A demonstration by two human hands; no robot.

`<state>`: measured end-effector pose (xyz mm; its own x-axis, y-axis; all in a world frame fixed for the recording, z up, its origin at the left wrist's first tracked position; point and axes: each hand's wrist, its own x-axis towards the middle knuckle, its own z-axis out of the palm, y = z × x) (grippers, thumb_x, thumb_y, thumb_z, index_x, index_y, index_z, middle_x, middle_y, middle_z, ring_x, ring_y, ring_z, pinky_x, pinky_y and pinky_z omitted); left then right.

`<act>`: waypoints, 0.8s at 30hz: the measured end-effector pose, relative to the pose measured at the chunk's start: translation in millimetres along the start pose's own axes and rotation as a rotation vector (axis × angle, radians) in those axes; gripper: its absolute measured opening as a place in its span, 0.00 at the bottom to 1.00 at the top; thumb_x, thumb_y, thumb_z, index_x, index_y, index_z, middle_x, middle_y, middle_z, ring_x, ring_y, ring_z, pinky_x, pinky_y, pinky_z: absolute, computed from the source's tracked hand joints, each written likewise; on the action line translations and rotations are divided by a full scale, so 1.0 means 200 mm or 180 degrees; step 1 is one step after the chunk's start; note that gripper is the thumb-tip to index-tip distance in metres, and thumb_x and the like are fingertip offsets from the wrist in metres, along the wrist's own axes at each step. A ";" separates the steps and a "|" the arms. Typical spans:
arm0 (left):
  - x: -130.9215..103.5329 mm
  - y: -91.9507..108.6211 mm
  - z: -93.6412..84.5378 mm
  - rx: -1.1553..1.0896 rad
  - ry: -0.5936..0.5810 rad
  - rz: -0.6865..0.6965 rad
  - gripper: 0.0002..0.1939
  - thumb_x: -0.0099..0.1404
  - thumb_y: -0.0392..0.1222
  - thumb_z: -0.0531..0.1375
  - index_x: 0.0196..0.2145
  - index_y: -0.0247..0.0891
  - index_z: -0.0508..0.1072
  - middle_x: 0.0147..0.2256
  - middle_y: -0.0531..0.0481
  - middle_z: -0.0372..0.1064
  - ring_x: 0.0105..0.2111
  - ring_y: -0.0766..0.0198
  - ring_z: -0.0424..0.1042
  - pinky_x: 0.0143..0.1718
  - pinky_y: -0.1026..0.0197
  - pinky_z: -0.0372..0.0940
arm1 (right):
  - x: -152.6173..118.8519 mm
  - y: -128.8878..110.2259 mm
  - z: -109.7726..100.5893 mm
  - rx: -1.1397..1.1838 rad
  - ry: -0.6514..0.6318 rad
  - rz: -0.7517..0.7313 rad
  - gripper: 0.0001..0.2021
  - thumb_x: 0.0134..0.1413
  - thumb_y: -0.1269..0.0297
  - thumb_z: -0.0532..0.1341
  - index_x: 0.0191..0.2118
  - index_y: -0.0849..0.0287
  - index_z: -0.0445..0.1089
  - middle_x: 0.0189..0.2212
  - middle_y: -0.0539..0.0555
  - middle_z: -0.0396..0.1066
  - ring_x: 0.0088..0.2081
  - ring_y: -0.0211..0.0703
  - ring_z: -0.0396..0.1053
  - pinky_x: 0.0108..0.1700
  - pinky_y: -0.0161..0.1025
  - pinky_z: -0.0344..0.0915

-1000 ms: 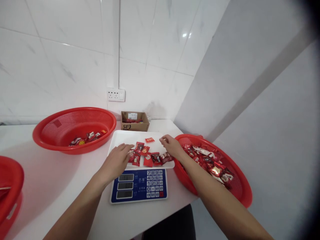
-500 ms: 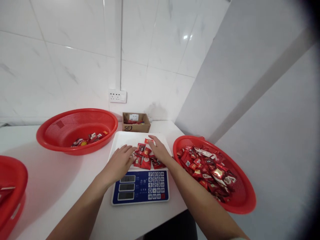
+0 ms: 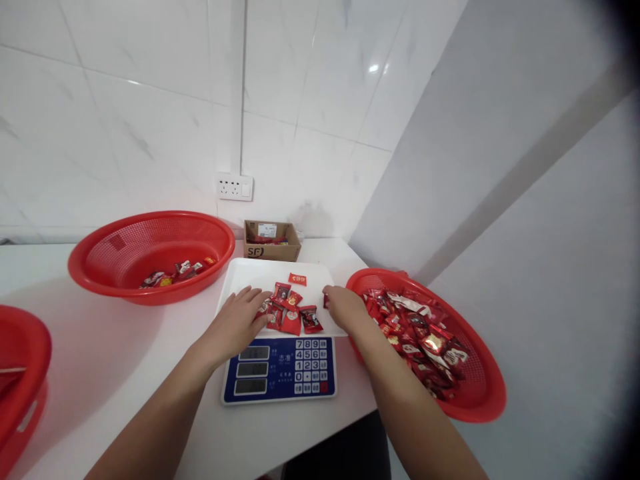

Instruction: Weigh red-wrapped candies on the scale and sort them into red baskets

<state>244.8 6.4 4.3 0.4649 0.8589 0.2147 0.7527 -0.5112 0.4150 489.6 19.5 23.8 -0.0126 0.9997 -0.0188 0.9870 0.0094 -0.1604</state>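
Note:
Several red wrapped candies (image 3: 291, 321) lie in a loose group on the white pan (image 3: 245, 270) of a digital scale with a blue keypad panel (image 3: 280, 387). One flat red packet (image 3: 297, 279) sits apart toward the back of the pan. My left hand (image 3: 239, 319) rests at the pan's left side, fingers stretched, its tips touching the candies at the group's left edge. At the pan's right edge, my right hand (image 3: 345, 308) has its fingers bent together around a dark red wrapped candy (image 3: 326, 301), of which only a small part shows.
A red basket full of wrapped candies (image 3: 415, 333) stands right of the scale. Behind left is another red basket (image 3: 150, 227) holding a few candies. A third red basket (image 3: 30, 347) is cut off at the left edge. An open cardboard box (image 3: 273, 251) stands behind the scale.
My right hand has moved right, from over the candies to the pan's right edge, and its fingers have closed on a candy. The flat packet is now uncovered. My left hand has barely moved.

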 end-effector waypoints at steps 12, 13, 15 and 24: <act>0.00 0.00 0.01 0.0012 0.0033 0.0023 0.22 0.65 0.48 0.50 0.55 0.40 0.61 0.55 0.44 0.60 0.58 0.49 0.52 0.56 0.45 0.52 | 0.19 -0.15 0.11 0.1274 0.0483 -0.0699 0.17 0.60 0.63 0.50 0.52 0.63 0.64 0.53 0.59 0.64 0.55 0.42 0.60 0.55 0.39 0.55; 0.00 0.00 0.01 0.0017 0.0041 0.0022 0.22 0.65 0.48 0.51 0.55 0.41 0.61 0.55 0.44 0.59 0.58 0.49 0.52 0.56 0.45 0.52 | 0.19 -0.17 0.12 0.1379 0.0433 -0.0791 0.17 0.60 0.62 0.51 0.50 0.63 0.66 0.51 0.58 0.66 0.53 0.42 0.62 0.54 0.38 0.56; 0.00 0.00 0.02 0.0031 0.0064 0.0027 0.22 0.65 0.47 0.51 0.55 0.41 0.61 0.56 0.43 0.59 0.58 0.49 0.52 0.56 0.45 0.52 | 0.18 -0.19 0.13 0.1600 0.0386 -0.0917 0.16 0.60 0.61 0.51 0.49 0.61 0.67 0.48 0.56 0.69 0.50 0.40 0.65 0.52 0.37 0.59; 0.00 0.03 -0.01 0.0053 -0.0127 -0.0135 0.24 0.65 0.48 0.51 0.57 0.40 0.59 0.57 0.41 0.57 0.60 0.47 0.50 0.56 0.43 0.51 | -0.20 -0.09 0.11 0.2525 0.1722 -0.0569 0.16 0.60 0.57 0.48 0.46 0.58 0.67 0.45 0.57 0.70 0.47 0.44 0.66 0.50 0.42 0.62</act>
<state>248.5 4.5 7.9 0.4505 0.8780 0.1616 0.7795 -0.4751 0.4082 469.5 -21.6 4.9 0.1192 0.8612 0.4942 0.5808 0.3432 -0.7382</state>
